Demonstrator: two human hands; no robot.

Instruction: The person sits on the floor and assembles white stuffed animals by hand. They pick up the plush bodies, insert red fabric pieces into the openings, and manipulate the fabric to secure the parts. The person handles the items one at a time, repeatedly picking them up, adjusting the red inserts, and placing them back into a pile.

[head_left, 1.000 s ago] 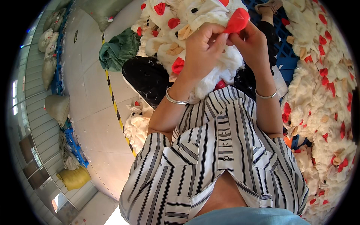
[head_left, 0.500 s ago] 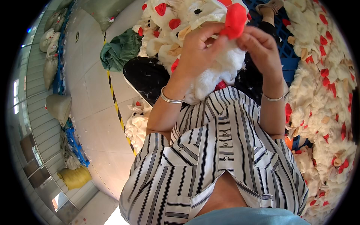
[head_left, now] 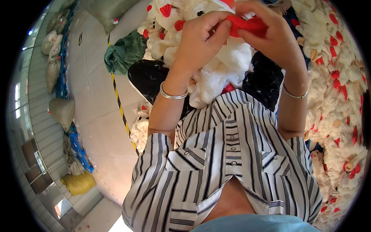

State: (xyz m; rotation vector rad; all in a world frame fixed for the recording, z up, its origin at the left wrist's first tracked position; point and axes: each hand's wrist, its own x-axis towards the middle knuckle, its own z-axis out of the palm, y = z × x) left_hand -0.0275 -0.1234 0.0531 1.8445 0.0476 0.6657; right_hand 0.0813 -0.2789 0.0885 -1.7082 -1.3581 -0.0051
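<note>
Red fabric piece (head_left: 247,24) pinched between left hand (head_left: 199,40) and right hand (head_left: 272,36).

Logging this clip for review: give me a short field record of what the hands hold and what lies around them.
left hand: left hand grips a white plush toy, thumb pressed on its red fabric part
right hand: right hand pinches the same red part from the other side
wrists: silver bangle on the left, thin bracelet on the right
surroundings: pile of white and red plush toys to the right, green cloth bundle on the floor, yellow-black floor tape, yellow sack
clothing: striped shirt
</note>
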